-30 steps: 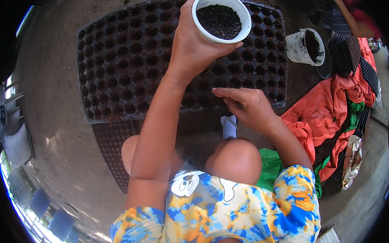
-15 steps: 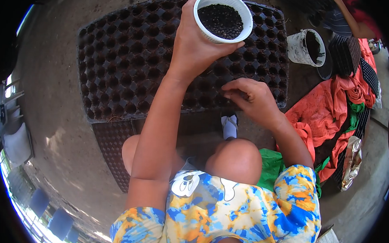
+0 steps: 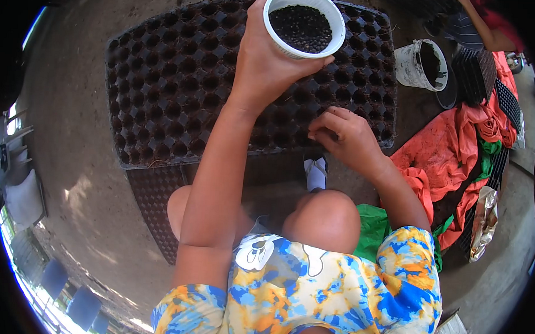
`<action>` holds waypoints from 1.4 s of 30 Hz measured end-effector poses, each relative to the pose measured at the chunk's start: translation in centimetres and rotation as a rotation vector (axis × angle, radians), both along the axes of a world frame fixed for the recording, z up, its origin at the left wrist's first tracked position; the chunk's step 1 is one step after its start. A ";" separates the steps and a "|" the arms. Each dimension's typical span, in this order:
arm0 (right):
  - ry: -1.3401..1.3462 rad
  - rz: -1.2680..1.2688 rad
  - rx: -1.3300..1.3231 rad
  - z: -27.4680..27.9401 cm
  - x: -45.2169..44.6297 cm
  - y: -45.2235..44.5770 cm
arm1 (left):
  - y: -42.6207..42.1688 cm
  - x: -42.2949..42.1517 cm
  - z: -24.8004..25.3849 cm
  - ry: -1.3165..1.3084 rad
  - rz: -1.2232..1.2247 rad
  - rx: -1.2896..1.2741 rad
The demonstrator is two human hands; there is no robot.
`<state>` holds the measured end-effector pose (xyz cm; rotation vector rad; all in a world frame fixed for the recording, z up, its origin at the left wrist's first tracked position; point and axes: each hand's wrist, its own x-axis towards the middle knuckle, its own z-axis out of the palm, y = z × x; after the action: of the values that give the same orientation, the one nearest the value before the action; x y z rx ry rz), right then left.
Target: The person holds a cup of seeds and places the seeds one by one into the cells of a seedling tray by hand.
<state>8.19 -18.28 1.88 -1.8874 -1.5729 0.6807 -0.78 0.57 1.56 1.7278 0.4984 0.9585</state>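
My left hand is wrapped round a white plastic cup, held above the far part of a seedling tray. Small, round, dark seeds lie in the cup. The black seedling tray has many round cells with brown soil in them. Over the tray's near right part, my right hand is closed in a pinch, thumb against fingers. Whatever those fingertips hold, if anything, is too small to make out.
A dirty white bucket stands right of the tray, near stacked black trays. Red sheeting lies along the right side. Another person's arm shows at top right. A second tray sits below the near left edge.
The cup in my left hand has shifted very slightly left. My right hand's fingertips have drawn slightly right and curled in a little more.
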 end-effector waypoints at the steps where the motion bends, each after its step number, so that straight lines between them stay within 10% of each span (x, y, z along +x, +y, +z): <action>1: 0.001 0.014 -0.024 0.1 -0.1 -0.1 | 0.0 0.0 0.0 0.001 0.004 0.014; 11: -0.303 -0.064 0.407 6.3 3.0 5.1 | -1.0 0.2 0.9 0.051 -0.040 -0.007; 18: -0.632 0.158 -0.036 6.0 4.2 10.6 | -2.4 1.4 -0.6 -0.004 -0.015 0.202; 31: 0.431 -0.105 -0.101 7.2 3.1 5.4 | 1.0 -0.7 -0.3 0.047 0.103 0.052; 42: 0.108 -0.026 -0.151 0.4 0.6 2.0 | 0.9 -0.6 0.6 -0.004 0.082 -0.054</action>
<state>8.77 -16.33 2.26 -1.9408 -1.4632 0.8968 -1.38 1.46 2.18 1.6675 0.5915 0.9974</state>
